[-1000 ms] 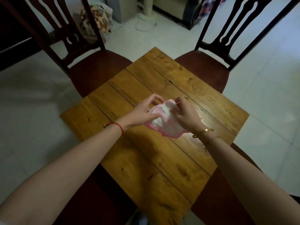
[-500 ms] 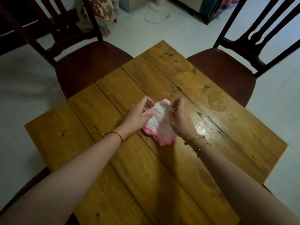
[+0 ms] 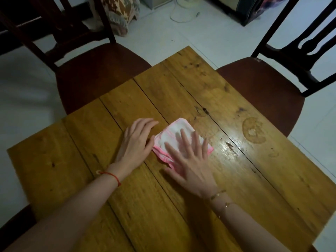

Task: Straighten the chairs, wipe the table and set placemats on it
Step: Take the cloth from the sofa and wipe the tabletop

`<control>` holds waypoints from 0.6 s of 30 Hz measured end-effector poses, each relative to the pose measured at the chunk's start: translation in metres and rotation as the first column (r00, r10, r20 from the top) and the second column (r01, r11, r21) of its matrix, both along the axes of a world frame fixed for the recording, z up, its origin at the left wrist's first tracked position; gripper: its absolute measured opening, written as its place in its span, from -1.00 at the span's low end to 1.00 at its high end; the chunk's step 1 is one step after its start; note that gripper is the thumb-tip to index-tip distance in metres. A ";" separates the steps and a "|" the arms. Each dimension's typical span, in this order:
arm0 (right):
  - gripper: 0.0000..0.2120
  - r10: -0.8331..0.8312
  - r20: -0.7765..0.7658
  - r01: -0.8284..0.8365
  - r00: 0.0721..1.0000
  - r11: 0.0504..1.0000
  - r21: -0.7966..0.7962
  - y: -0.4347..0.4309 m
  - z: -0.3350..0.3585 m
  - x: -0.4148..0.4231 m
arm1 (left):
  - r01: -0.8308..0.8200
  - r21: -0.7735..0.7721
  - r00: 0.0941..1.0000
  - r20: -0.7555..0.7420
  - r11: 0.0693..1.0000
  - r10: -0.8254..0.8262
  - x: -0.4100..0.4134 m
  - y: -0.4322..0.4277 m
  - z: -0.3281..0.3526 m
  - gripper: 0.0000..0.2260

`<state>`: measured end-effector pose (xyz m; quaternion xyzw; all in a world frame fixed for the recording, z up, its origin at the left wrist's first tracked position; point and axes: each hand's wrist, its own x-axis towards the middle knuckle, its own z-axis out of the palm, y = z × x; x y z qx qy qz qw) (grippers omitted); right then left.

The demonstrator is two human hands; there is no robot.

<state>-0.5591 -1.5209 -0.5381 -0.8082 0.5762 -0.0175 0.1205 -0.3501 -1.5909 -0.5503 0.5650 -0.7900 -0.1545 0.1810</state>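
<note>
Folding over: the right hand (image 3: pixel 192 166) is pressing the cloth (image 3: pixel 177 132) onto the tabletop (image 3: pixel 254 188), fingers (image 3: pixel 184 140) spread, left hand (image 3: pixel 135 142) slack beside it; wiping looks next.

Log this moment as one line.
phase: wiping table | right hand: flat on folded cloth, pressing it onto table | left hand: open, beside cloth

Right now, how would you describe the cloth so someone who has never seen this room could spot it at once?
Find the wooden table filling most of the view. Near its middle, the right hand presses flat on a folded cloth, with the left hand beside it. It is the only soft thing there: white with pink edging.
</note>
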 end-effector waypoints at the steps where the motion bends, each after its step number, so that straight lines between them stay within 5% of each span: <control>1: -0.39 0.021 -0.035 -0.020 0.999 1.000 0.013 0.001 -0.003 0.000 | -0.045 -0.005 0.998 0.050 0.999 0.045 0.004 0.002 -0.001 -0.63; 5: -0.48 -0.005 -0.095 0.008 0.995 1.000 0.027 -0.016 -0.011 0.001 | -0.132 -0.008 0.977 0.167 0.991 0.131 0.012 -0.002 -0.007 -0.64; 18: -0.46 -0.044 -0.072 0.044 0.996 0.999 -0.003 -0.150 -0.020 -0.002 | -0.061 0.020 0.987 0.150 0.998 0.057 -0.013 -0.096 0.005 -0.59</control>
